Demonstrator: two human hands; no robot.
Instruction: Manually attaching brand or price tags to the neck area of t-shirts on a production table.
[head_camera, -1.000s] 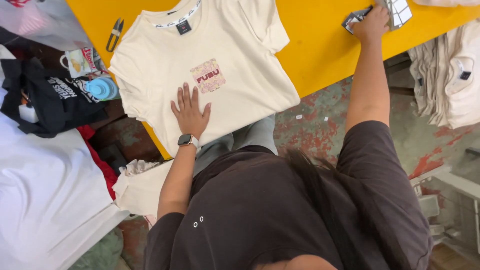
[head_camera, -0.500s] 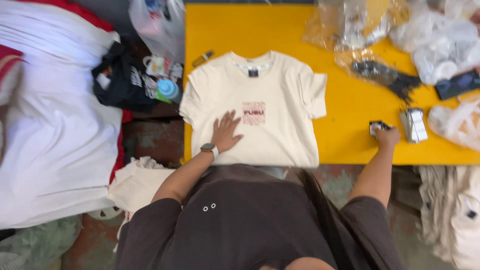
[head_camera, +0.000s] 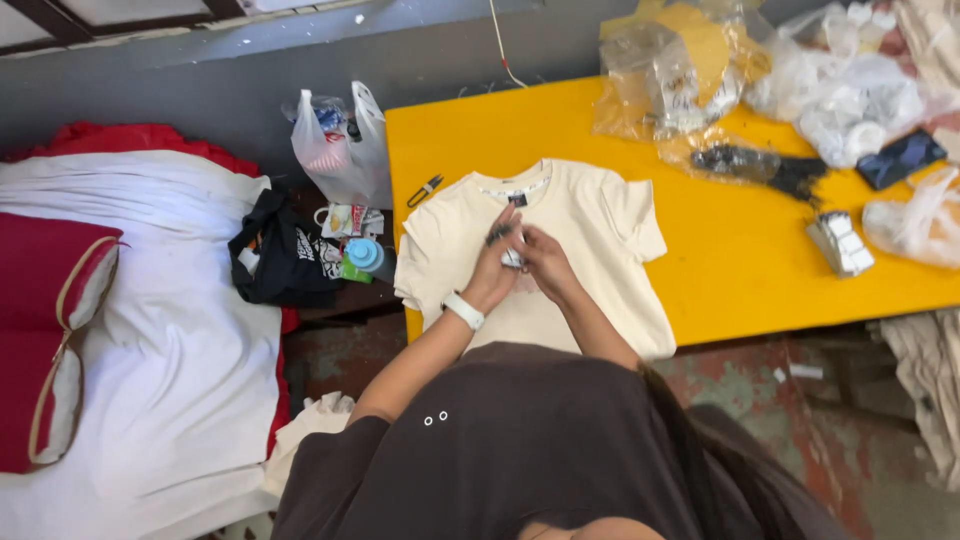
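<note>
Both hands meet over the chest of a cream T-shirt that lies flat, front up, on the yellow table. The left hand, a pale watch at its wrist, has its fingers raised and loosely curled, and the right hand comes in against it from the other side. Between the fingertips sits a small pale item, perhaps a tag or sticker; it is too small to tell, and whether one hand alone grips it cannot be made out, though the fingers of both look closed around it. The shirt's print lies just beneath the hands and is mostly hidden by them. Up and left of the fingers a small snipper rests by the shirt's shoulder; well off beyond the right hand lies a stack of small silvery pieces, and past that, clear bags at the table's far edge. The step in hand looks like readying the small item over the laid-out shirt. The next move would call for a fine pinch and a steady shirt, so that the cloth does not ruck as the item is brought down.
</note>
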